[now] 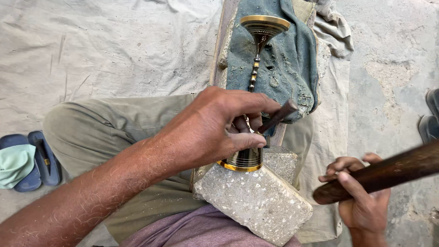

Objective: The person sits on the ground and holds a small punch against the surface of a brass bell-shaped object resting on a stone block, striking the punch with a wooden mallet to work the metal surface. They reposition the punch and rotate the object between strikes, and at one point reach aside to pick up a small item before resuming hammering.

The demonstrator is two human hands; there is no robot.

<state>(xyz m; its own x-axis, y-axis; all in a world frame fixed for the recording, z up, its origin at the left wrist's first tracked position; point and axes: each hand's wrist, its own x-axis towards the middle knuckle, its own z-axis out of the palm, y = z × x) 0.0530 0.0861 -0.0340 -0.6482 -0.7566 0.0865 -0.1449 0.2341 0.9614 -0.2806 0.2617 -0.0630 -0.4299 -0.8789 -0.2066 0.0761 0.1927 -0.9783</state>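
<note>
One slender brass goblet-shaped piece with a beaded stem lies along one dusty blue-grey cloth pad, its ringed base on one speckled grey stone block. Left hand, palm down, pinches one short dark metal punch against the brass. Right hand is closed around one dark wooden mallet handle, held low to the right; two blue sandals lie far left.
</note>
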